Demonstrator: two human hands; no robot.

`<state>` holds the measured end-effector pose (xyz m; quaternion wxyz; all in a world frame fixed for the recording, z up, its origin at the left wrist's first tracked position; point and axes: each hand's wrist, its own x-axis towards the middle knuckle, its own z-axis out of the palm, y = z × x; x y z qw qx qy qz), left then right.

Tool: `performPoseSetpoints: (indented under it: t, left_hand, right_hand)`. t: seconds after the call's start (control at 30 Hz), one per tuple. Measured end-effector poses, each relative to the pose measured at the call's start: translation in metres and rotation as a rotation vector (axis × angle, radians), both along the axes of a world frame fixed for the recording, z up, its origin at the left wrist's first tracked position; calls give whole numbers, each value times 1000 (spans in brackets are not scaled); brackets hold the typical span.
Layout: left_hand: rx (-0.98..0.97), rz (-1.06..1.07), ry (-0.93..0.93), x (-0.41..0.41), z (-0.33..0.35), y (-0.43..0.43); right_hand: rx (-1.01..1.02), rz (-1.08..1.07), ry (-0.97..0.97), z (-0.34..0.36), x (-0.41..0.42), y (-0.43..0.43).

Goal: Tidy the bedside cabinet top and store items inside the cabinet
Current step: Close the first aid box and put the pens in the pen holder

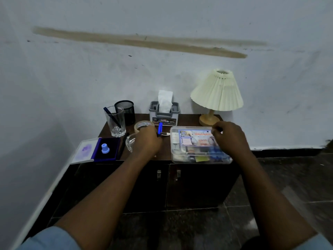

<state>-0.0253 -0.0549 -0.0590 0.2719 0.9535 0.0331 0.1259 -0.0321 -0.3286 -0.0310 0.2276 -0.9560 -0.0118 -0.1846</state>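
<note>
Your left hand (147, 139) curls round a blue pen (160, 128) pointing away from you, mid-top on the dark cabinet (189, 120) against a scuffed pale wall (162, 69), while your right hand (229, 136) clamps curled fingers on the far right corner of the clear box (194, 148) lying long-side left to right.

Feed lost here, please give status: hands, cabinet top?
Left hand holds blue tool. Right hand grips clear box, far edge. Cabinet doors shut, top cluttered.

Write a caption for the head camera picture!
Left hand holds a slim blue tool; right hand holds a clear plastic box on the dark wooden cabinet.
</note>
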Motion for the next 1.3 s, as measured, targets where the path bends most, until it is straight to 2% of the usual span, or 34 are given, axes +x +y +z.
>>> performPoseSetpoints:
  t: [0.13,0.2,0.27,0.33,0.43,0.5,0.53,0.6,0.73,0.87,0.97,1.07,1.3]
  left_hand:
    - [146,-16,-21,5,-14,-8]
    - [185,-8,-28,5,-17,-9]
    - [212,-10,-40,4,-18,-11]
    - [195,-25,-95,2,-16,-18]
    - [42,-127,-211,-8,-12,-34]
    - [2,-243,-157,-15,-13,-45]
    - [49,-293,-103,-17,-16,-50]
    - [175,-337,-15,-17,-24,-56]
    - [318,-404,-21,-14,-35,-56]
    - [478,-491,-34,-15,-37,-51]
    - [519,-507,-32,-14,-35,-51]
    - [475,-494,-42,-14,-34,-52]
    - [372,-500,-69,-15,-43,-50]
  right_hand:
    - [4,-110,313,-4,-8,-43]
    - [162,-99,421,-3,-13,-51]
    - [408,-128,464,0,-21,-58]
    - [570,-143,489,3,-27,-65]
    - [696,-109,534,2,-32,-71]
    - [781,-85,575,-1,-33,-73]
    - [806,-73,587,-3,-33,-74]
    - [738,-33,534,-8,-30,-73]
    - [223,121,268,-16,-24,-68]
    - [-142,190,332,-22,-19,-63]
    - [-142,218,378,-16,-20,-61]
    - [-109,240,405,-15,-23,-67]
    - [26,259,254,-35,-35,-70]
